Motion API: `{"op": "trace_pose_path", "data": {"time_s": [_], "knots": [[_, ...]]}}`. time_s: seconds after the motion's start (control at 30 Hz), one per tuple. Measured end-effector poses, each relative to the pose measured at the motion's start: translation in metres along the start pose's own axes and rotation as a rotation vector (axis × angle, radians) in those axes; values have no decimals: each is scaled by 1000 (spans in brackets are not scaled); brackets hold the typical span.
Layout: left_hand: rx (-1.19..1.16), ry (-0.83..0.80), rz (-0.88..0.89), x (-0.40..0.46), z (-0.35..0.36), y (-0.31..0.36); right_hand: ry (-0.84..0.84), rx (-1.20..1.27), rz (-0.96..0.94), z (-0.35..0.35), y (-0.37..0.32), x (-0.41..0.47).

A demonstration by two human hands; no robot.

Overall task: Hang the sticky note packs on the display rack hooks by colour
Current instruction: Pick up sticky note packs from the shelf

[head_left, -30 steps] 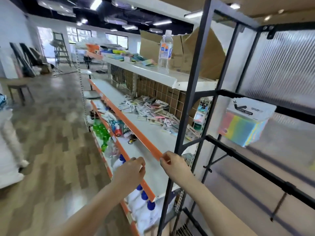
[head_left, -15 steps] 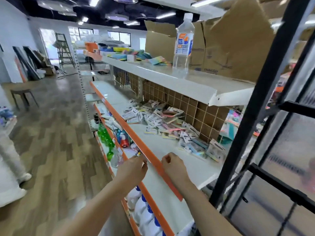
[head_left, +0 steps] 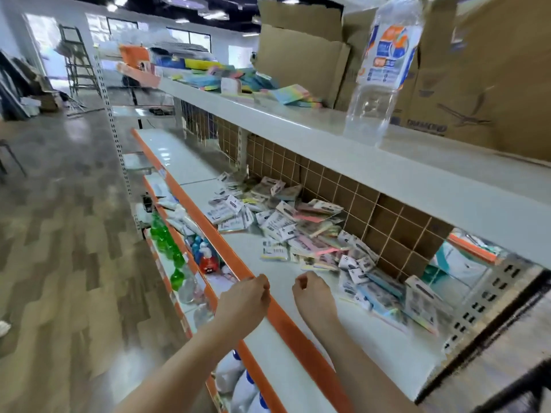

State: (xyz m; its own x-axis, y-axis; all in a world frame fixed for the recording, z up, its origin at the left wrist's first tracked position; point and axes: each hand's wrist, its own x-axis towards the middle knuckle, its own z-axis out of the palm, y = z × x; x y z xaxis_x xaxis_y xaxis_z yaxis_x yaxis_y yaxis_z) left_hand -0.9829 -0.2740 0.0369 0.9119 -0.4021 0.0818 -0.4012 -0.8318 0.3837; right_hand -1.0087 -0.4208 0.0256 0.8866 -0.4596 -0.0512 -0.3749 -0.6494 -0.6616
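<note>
Left hand [head_left: 244, 302]: loosely curled, fingertips drawn together, empty; it hangs over the orange front edge [head_left: 286, 320] of the middle shelf.
Right hand [head_left: 313, 296]: curled into a loose fist with nothing in it, hovering over the bare white shelf board [head_left: 357, 347], just beside the left hand but not touching it.
Sticky note packs [head_left: 301, 234]: a loose heap of small carded packs in pink, yellow, blue and green, lying flat on the middle shelf beyond the right hand, spread along the brown grid back panel [head_left: 372, 210]; none is hung.
Upper shelf [head_left: 328, 135]: white board above the heap, bearing a row of bright pastel pads [head_left: 226, 79] farther along.
Water bottle [head_left: 378, 70]: clear plastic, upright on the upper shelf, nearly empty.
Cardboard boxes [head_left: 477, 79]: stand behind and beside the bottle, flaps open.
Lower shelves: green bottles [head_left: 167, 242] and blue-capped white bottles [head_left: 241, 389] sit below the orange edge.
Floor [head_left: 59, 263]: wood-pattern, to the left of the shelving.
</note>
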Motion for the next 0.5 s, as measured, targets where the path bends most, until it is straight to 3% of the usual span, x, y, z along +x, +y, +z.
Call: {"op": "trace_pose_path", "data": {"time_s": [0.27,0.5], "knots": [[-51,-113,235,112,8,-22,204,-291,62,15,-11,75],[-50,-161,469,181,20,-26,211,-483,114,17,-4,113]]}}
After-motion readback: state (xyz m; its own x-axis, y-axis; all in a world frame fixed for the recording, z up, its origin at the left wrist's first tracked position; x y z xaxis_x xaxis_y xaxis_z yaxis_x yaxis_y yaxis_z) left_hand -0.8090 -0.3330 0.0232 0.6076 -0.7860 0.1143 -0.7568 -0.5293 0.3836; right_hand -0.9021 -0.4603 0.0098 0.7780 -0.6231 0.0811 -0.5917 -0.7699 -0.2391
